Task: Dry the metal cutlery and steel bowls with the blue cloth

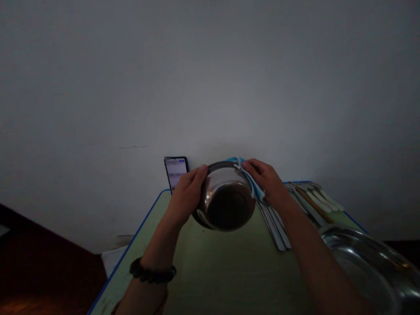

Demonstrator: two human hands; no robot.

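A shiny metal bowl [226, 197] is held up above the table, tilted so that its rounded underside faces me. My left hand [188, 192] grips its rim on the left, thumb on the near side. On the right, my right hand [265, 181] pinches a blue and white cloth [251, 177] against the bowl's rim. Part of the cloth shows over the top edge of the bowl; the bowl's inside and some of my fingers are hidden behind it.
A phone [176, 170] with a lit screen leans against the wall behind the green table [236, 271]. Flat metal utensils [274, 225] and several white-handled utensils [324, 199] lie to the right. A large metal basin [361, 262] stands at the near right.
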